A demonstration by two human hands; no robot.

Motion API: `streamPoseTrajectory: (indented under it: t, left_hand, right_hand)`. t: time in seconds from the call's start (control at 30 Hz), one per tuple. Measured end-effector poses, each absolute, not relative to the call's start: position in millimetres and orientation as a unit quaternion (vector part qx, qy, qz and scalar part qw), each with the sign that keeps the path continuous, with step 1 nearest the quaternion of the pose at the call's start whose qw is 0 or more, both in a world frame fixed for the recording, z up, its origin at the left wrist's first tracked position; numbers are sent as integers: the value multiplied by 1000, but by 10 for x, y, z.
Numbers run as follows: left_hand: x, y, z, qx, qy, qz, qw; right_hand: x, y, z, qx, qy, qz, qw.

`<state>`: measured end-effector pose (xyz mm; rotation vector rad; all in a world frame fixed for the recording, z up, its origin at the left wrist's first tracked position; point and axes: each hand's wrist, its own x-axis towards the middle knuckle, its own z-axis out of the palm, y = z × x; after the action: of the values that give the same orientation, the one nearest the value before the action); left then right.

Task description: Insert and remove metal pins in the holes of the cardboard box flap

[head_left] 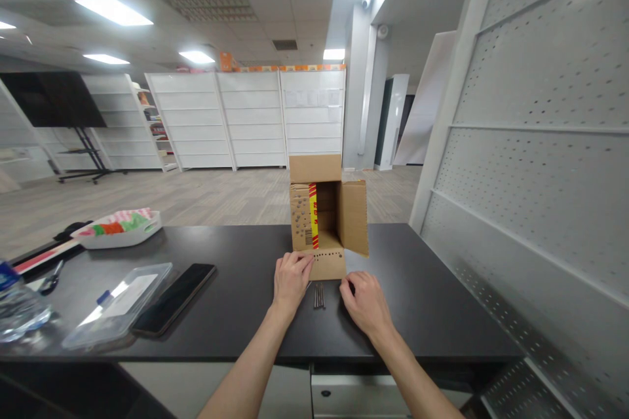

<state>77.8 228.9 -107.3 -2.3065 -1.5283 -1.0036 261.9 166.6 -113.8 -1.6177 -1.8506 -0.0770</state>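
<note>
An open cardboard box [328, 209] stands on the dark table, its opening facing me and its flaps spread. Its lower flap [328, 267] slopes toward me, with a row of small dark holes or dots along it. My left hand [291, 280] is at the left end of this flap, fingertips pinched together; whatever they hold, if anything, is hidden. Several thin metal nails or screws [319, 296] lie side by side between my hands. My right hand [364, 301] rests on the table right of them, loosely curled, with nothing visible in it. The left flap carries several round grey dots.
Left on the table are a phone [174, 299], a clear plastic case [120, 304], a water bottle [19, 308], a pen-like tool [51, 278] and a white tray [147, 230] with colourful cloth. A white perforated panel [531, 163] rises along the right side.
</note>
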Motion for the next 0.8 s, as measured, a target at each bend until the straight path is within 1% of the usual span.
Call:
streamPoseTrajectory:
  t: [0.23,0.4,0.57,0.8]
  left_hand:
    - [803,2235,-1033,-775,-537,-306,134]
    - [828,2205,-1002,-768,-546,-307,133]
    - [822,2221,-1017,-759,-543,-343,109]
    - [780,2176,-984,-732,-569,-372,34]
  right_hand:
    - [2612,1659,-1119,-624,-706,-27,335]
    - [2616,1666,-1131,-623,-709,-23,330]
    - [2617,1666,-1123,-622,-709,-23,331]
    - [2621,1664,-1125,-623,-710,-32,327]
